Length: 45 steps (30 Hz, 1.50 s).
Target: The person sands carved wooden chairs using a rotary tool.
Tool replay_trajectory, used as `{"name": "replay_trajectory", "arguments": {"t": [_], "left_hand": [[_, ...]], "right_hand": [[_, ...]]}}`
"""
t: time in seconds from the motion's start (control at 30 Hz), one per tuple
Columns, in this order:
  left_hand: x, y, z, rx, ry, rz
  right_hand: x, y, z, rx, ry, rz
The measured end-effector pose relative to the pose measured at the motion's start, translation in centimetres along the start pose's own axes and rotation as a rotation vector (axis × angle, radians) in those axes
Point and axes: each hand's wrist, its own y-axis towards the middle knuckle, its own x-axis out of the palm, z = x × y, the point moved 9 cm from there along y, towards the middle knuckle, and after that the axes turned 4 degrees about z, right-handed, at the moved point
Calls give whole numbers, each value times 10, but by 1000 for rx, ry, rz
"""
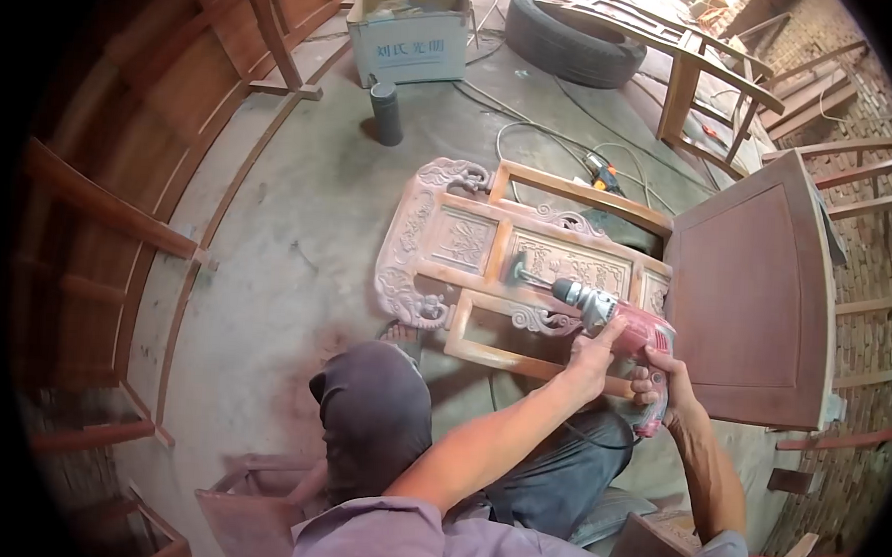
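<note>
Now both my hands wrapped tight on red grinder [618, 331]: left hand [594, 355] atop body, right hand [660, 382] gripping handle; disc end touching carved wooden panel [467, 245].

There is only one view, from a camera worn on the person's head, so no second view shares any part of the scene. It looks forward and steeply down over the person's own shoulders and arms, and the carved wooden panel [511, 266] lying on the concrete floor [287, 262] sits near the middle of the picture, close to the lens, within arm's reach. The lens is a wide fisheye: the picture is a circle with dark corners, and straight edges bend toward the rim. Beyond the panel, toward the top of the view, a cardboard box [409, 33] and a tyre [568, 40] appear farther off and smaller.
</note>
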Motion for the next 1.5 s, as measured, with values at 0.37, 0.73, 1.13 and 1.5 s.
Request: {"name": "replay_trajectory", "arguments": {"t": [0.37, 0.73, 1.13, 1.5], "left_hand": [[-14, 33, 29, 24, 172, 153], [-38, 74, 8, 62, 190, 252], [-21, 32, 17, 24, 193, 206], [-33, 33, 56, 125, 221, 207]], "right_hand": [[7, 42, -8, -71, 82, -38], [-4, 56, -2, 8, 156, -83], [0, 39, 14, -38, 247, -48], [28, 67, 22, -53, 286, -129]]}}
